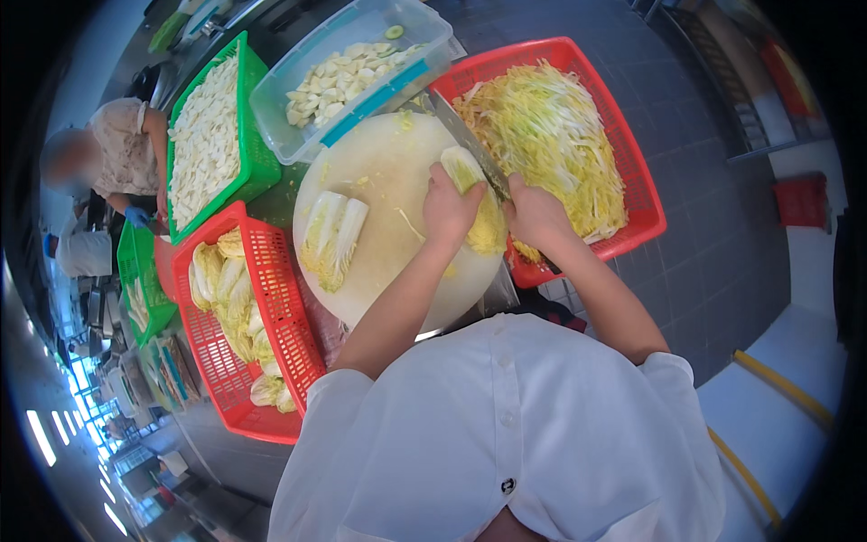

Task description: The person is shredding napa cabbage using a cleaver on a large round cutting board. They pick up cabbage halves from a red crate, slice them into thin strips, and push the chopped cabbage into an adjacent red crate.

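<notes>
My left hand (452,209) grips a piece of napa cabbage (462,169) near the right side of a round cutting board (386,271). In my right hand (540,215) is a large knife (467,135), its long blade lying just right of the cabbage. More yellow cabbage leaf (489,227) shows beside and below my left hand. Cut cabbage pieces (332,237) lie on the board's left side. Right of the board, a red plastic basket (643,183) holds a heap of shredded cabbage (552,146).
A red basket (288,291) with whole cabbages stands left. Behind it are a green basket (261,169) of pale slices and a clear plastic bin (278,88) of pale pieces. A person (122,146) wearing a blue glove works at the far left, with another person (85,247) beyond.
</notes>
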A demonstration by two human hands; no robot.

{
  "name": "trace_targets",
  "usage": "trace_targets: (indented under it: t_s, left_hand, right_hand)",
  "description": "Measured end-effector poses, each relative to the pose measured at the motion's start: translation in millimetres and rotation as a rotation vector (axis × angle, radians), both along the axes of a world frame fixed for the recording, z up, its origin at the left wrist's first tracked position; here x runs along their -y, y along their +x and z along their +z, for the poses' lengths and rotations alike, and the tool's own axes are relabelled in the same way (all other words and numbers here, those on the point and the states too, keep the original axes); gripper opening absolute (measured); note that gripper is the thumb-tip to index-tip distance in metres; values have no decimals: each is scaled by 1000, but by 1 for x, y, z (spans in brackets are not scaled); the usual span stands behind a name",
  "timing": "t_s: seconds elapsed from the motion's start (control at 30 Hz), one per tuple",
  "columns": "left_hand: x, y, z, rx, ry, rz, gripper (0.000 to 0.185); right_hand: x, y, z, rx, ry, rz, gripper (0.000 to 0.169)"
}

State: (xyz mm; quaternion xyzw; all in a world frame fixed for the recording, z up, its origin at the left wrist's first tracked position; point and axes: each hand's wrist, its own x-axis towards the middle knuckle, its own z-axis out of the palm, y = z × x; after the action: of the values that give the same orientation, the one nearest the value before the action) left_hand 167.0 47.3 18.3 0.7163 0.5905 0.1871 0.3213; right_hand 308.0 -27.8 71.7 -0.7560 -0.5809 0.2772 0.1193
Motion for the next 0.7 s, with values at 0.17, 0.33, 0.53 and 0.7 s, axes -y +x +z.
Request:
trace_targets:
  t_s: [0.17,0.33,0.53,0.7]
  left_hand:
    - [0,3,0,281,-94,87,73]
    - [-41,-83,-13,333,-378,-107,61]
    - [-54,-116,17,106,-513,-231,41]
    - [-65,-120,7,74,-530,-244,37]
  right_hand:
    - [9,-2,-15,-31,62,-1,28]
    - [33,-3,-1,-75,99,36,25]
    - [63,-7,10,-29,106,190,23]
    - [61,-11,16,-4,7,239,22]
